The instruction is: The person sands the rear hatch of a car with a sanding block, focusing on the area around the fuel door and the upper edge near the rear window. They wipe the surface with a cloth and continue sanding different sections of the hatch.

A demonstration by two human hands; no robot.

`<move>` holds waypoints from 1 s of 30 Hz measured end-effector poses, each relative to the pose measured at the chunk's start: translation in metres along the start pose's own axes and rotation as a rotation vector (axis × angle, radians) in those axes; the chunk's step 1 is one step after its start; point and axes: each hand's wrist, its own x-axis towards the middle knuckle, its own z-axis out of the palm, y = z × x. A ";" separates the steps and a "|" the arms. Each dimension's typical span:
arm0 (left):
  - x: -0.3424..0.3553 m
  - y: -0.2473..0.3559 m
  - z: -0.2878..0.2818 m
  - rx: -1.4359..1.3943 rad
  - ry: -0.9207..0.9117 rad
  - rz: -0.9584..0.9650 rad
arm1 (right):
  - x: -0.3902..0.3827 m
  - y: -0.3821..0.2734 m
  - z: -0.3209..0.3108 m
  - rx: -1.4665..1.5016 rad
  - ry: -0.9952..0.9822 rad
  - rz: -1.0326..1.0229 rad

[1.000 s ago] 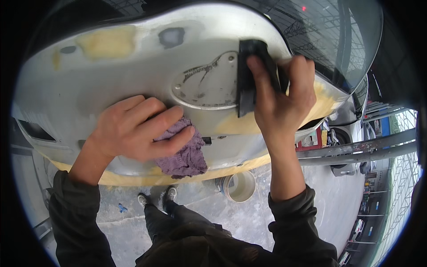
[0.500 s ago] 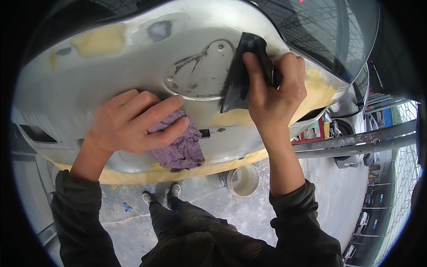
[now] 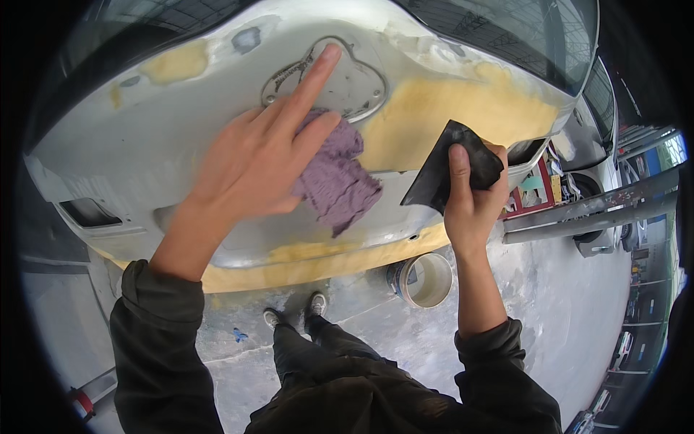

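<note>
My left hand [image 3: 249,155] holds a crumpled purple cloth [image 3: 338,177] beneath its palm and lower fingers. Its index finger stretches out over the recessed badge plate [image 3: 347,83] of a car's tailgate [image 3: 173,134], the fingertip near the plate's top. Off to the right, my right hand [image 3: 477,199] grips a dark sheet of sandpaper [image 3: 452,170], bent between thumb and fingers. That sheet is held in front of the panel, beside a broad patch of yellow filler [image 3: 441,108]; whether it touches the surface is unclear. Bare silvery metal and smaller filler spots surround the plate.
A round bucket [image 3: 428,281] stands on the grey floor [image 3: 376,362] below the bumper, right of my shoes [image 3: 316,304]. A scrap of blue material [image 3: 240,335] lies on the floor. Metal rails [image 3: 593,217] and another car [image 3: 589,145] are at the right.
My right hand has drawn the sandpaper down and right, off the badge plate's right side. My left hand has moved up and right with the cloth, its index finger now over the plate.
</note>
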 end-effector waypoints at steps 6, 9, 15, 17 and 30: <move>0.022 0.019 0.002 -0.013 -0.034 -0.141 | -0.002 0.003 -0.008 0.172 -0.073 0.186; 0.019 0.017 0.006 0.046 -0.033 -0.099 | 0.014 -0.011 0.002 -0.001 -0.134 0.038; 0.014 0.003 -0.001 0.072 -0.102 -0.016 | 0.088 -0.027 0.054 -0.310 -0.145 -0.511; 0.009 -0.002 0.001 0.074 -0.104 0.015 | 0.100 -0.032 0.069 -0.323 -0.132 -0.640; 0.005 -0.018 0.021 0.014 0.182 0.119 | 0.105 -0.037 0.091 -0.259 -0.088 -0.687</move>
